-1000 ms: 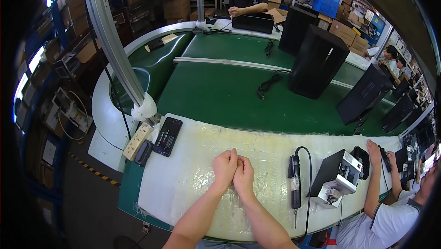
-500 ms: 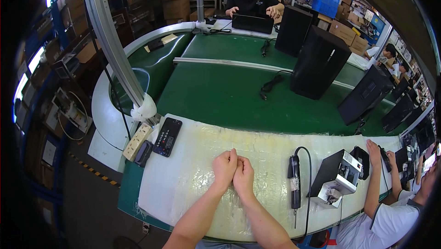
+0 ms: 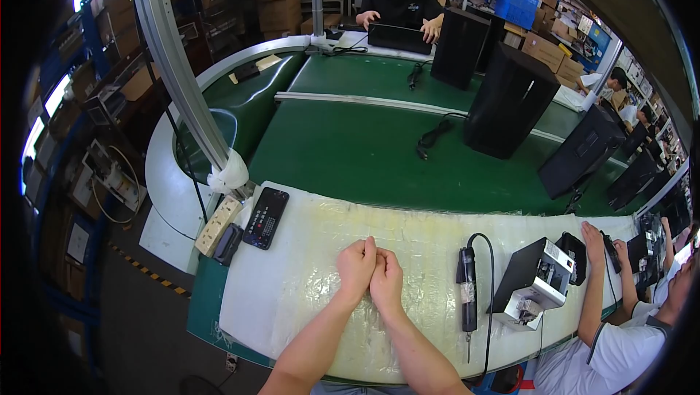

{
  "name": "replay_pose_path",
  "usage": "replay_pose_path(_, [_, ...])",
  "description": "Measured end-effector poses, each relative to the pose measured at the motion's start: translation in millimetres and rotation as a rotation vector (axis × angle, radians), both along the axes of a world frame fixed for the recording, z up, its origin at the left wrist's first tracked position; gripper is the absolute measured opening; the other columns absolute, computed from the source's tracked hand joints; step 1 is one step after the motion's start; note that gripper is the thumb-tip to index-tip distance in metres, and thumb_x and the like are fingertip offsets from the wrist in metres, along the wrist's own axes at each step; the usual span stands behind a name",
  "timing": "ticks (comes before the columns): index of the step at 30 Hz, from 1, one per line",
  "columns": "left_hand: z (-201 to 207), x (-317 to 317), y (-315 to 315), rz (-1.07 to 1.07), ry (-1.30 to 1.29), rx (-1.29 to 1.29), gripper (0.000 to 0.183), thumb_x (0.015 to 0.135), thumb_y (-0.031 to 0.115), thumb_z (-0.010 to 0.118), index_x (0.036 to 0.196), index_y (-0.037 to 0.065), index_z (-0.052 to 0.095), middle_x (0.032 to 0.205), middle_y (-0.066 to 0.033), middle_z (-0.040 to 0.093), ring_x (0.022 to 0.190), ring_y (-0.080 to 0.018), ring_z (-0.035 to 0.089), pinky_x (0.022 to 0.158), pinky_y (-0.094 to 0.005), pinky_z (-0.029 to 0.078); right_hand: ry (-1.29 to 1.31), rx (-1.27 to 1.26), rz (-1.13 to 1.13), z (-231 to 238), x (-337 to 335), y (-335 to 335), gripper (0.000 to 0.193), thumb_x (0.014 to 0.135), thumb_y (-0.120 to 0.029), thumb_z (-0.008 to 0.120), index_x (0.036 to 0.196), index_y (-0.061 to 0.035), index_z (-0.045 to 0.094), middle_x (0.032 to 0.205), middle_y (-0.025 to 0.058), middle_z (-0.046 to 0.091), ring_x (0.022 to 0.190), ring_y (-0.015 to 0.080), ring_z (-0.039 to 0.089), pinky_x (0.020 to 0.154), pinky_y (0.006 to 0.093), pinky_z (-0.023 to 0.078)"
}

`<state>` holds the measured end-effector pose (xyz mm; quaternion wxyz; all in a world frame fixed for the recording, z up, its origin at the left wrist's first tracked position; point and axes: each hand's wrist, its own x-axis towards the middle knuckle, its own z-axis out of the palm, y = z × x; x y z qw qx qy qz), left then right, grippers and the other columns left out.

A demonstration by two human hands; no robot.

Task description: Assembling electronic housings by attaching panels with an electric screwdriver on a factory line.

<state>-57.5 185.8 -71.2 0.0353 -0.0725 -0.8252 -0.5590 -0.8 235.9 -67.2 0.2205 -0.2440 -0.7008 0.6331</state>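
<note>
My left hand (image 3: 354, 270) and my right hand (image 3: 386, 282) rest together above the middle of the white, plastic-covered worktop (image 3: 313, 307). Both have their fingers curled in and pressed against each other, and no object shows in them. To their right lies a black electric screwdriver (image 3: 467, 289) with a thin bit and a cable. Beyond it stands a black and silver screw feeder (image 3: 536, 286). On the left, a black remote control (image 3: 266, 218) with many buttons lies apart from my hands.
A cream power strip (image 3: 218, 226) and a black adapter (image 3: 229, 243) sit at the worktop's left edge, by a metal post (image 3: 182, 67). Black speakers (image 3: 509, 100) and a cable (image 3: 435, 138) stand on the green conveyor (image 3: 350, 154). Co-workers sit opposite and to my right.
My hands have not moved. The near-belt speakers and cable have shifted slightly right, and the far-belt speaker slightly left. The person opposite has lowered a hand onto the black panel.
</note>
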Motion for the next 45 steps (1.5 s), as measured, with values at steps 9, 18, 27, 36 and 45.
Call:
replay_pose_path(9, [2.6, 0.9, 0.1, 0.005, 0.004, 0.010, 0.039, 0.093, 0.028, 0.056, 0.065, 0.002, 0.062, 0.058, -0.0178, 0.057, 0.050, -0.0337, 0.056, 0.049, -0.0416, 0.042, 0.010, -0.016, 0.000, -2.2, -0.3, 0.1, 0.023, 0.098, -0.014, 0.046, 0.106, 0.0008, 0.062, 0.095, 0.0185, 0.069, 0.087, 0.0263, 0.066, 0.078, 0.0345, 0.050])
replay_pose_path(18, [-0.5, 0.0, 0.0, 0.005, 0.011, 0.012, 0.038, 0.092, 0.028, 0.056, 0.065, 0.002, 0.062, 0.058, -0.0180, 0.058, 0.050, -0.0334, 0.056, 0.049, -0.0415, 0.041, 0.014, -0.017, 0.002, -2.1, -0.5, -0.3, 0.023, 0.098, -0.014, 0.046, 0.106, 0.0010, 0.062, 0.096, 0.0185, 0.069, 0.088, 0.0260, 0.066, 0.079, 0.0342, 0.050])
replay_pose_path(27, [4.2, 1.0, -0.6, -0.015, -0.011, 0.025, 0.039, 0.094, 0.026, 0.055, 0.070, -0.003, 0.062, 0.059, -0.0204, 0.057, 0.049, -0.0275, 0.053, 0.050, -0.0392, 0.040, 0.016, -0.013, 0.007, -1.9, -0.8, 0.3, 0.023, 0.098, -0.013, 0.045, 0.106, 0.0014, 0.061, 0.096, 0.0186, 0.069, 0.089, 0.0266, 0.066, 0.079, 0.0343, 0.050])
replay_pose_path(36, [2.4, 0.5, -0.5, -0.009, -0.011, 0.019, 0.039, 0.094, 0.026, 0.056, 0.069, -0.003, 0.062, 0.059, -0.0205, 0.057, 0.049, -0.0276, 0.052, 0.050, -0.0392, 0.040, 0.025, -0.014, 0.004, -1.3, -0.8, -0.3, 0.023, 0.097, -0.013, 0.045, 0.106, 0.0015, 0.062, 0.096, 0.0184, 0.069, 0.088, 0.0267, 0.066, 0.079, 0.0345, 0.050])
replay_pose_path(45, [2.8, 0.9, 0.0, -0.004, -0.009, 0.024, 0.038, 0.093, 0.028, 0.056, 0.066, 0.002, 0.063, 0.058, -0.0175, 0.058, 0.050, -0.0330, 0.056, 0.049, -0.0413, 0.042, 0.030, -0.012, 0.004, -4.7, -1.2, 0.5, 0.023, 0.097, -0.013, 0.046, 0.106, 0.0014, 0.062, 0.095, 0.0188, 0.068, 0.088, 0.0264, 0.066, 0.079, 0.0343, 0.050])
